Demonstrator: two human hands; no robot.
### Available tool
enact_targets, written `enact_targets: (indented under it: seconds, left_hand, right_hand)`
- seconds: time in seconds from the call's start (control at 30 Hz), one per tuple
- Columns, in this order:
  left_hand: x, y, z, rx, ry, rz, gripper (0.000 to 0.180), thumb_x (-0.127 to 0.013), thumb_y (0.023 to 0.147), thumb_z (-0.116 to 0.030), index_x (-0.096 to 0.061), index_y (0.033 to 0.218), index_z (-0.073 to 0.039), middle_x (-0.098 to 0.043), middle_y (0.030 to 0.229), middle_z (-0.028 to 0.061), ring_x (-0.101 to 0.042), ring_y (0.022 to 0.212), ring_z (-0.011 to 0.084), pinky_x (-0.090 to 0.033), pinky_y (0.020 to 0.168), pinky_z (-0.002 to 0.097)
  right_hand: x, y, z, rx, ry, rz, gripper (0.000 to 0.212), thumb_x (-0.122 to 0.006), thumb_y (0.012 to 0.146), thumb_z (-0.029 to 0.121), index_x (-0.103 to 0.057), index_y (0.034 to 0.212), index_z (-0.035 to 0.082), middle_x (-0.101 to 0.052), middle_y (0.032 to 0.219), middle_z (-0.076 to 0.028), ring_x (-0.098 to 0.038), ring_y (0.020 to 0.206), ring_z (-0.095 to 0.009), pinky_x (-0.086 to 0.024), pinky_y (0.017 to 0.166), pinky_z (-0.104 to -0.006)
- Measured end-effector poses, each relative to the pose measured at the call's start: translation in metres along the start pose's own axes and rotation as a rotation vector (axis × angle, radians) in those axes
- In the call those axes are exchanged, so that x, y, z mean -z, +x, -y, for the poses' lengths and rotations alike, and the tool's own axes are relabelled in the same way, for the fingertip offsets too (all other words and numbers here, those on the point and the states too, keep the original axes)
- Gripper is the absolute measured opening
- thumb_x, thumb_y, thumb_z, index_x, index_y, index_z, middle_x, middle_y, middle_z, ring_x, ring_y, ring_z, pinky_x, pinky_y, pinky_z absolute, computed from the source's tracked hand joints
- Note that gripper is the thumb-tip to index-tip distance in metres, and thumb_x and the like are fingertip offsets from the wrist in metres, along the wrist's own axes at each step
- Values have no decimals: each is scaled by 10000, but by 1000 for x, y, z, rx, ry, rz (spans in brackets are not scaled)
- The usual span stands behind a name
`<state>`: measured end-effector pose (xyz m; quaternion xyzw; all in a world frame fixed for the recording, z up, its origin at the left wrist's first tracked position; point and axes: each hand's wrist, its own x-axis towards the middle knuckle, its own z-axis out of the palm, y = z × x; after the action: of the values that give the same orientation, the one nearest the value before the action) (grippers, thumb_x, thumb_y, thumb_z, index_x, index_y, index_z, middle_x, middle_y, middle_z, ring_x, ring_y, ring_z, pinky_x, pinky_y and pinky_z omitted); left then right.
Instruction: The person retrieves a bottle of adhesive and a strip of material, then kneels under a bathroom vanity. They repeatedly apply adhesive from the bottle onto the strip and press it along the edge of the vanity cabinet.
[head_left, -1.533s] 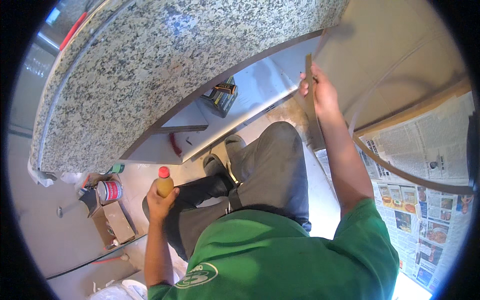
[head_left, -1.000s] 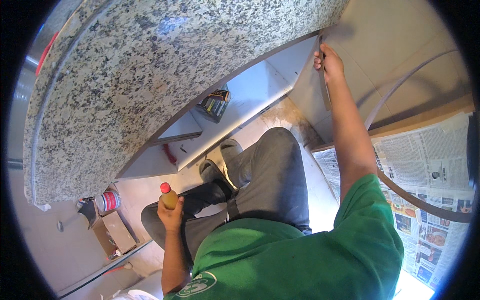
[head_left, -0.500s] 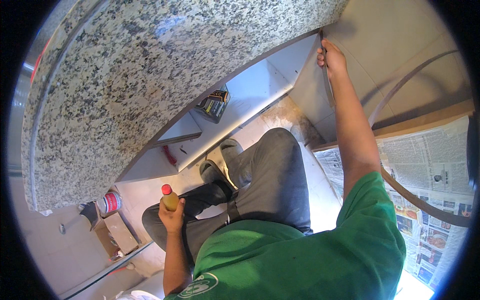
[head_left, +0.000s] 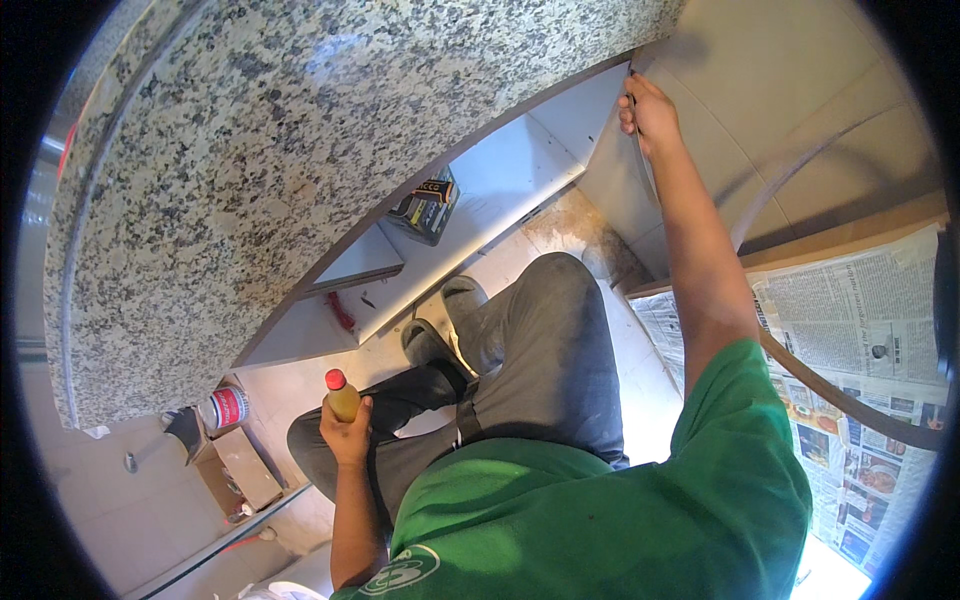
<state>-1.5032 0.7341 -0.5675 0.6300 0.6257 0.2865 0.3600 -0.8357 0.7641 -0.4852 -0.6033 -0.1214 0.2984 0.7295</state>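
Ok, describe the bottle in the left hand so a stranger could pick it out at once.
Start at the speckled granite countertop and drop below its curved edge to the left hand over the grey trouser leg. It grips a small bottle, amber-yellow with a red cap, unlike the red-and-white can on the floor.

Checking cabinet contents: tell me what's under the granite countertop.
Under the granite countertop sits a white shelf bearing a small dark box. The slab hides the rest of the cabinet interior.

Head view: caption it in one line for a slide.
Crouched under a granite countertop, left hand holds a red-capped yellow bottle; right hand grips a panel edge.
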Motion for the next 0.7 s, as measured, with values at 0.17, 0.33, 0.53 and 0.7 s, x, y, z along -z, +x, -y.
enact_targets:
  seconds: [0.17, 0.33, 0.53, 0.7]
  left_hand:
    - [-2, -2, -10, -59, -4, -18, 373, -872, 835, -202, -627, 1052, -23, -637, 767, 27, -576, 563, 114, -473, 530, 276]
    - [-2, -5, -22, 2, -41, 8, 357, -867, 838, -193, -624, 1041, -27, -629, 754, 24, -560, 530, 109, -457, 496, 279]
    - [0, 0, 3, -32, 7, 2, 378, -872, 831, -237, -633, 1036, -29, -638, 775, 35, -570, 571, 117, -470, 540, 281]
    - [0, 0, 1, -110, 98, -17, 391, -873, 826, -252, -640, 1049, -32, -653, 816, 42, -582, 647, 116, -485, 613, 281]
  right_hand:
    - [10, -6, 2, 29, 10, 4, 597, -595, 1020, 150, -399, 1572, 37, -545, 752, -34, -461, 532, -126, -380, 456, -285]
    - [4, 1, 5, 69, 7, -35, 584, -595, 1021, 157, -413, 1559, 23, -553, 771, -41, -483, 540, -134, -406, 464, -293]
    - [-10, 0, -4, 57, -24, -47, 575, -593, 1025, 163, -420, 1557, 27, -561, 769, -40, -490, 531, -131, -417, 456, -296]
    - [0, -9, -8, 79, -25, -37, 590, -577, 1042, 167, -379, 1582, 33, -587, 771, -54, -514, 543, -136, -426, 456, -295]
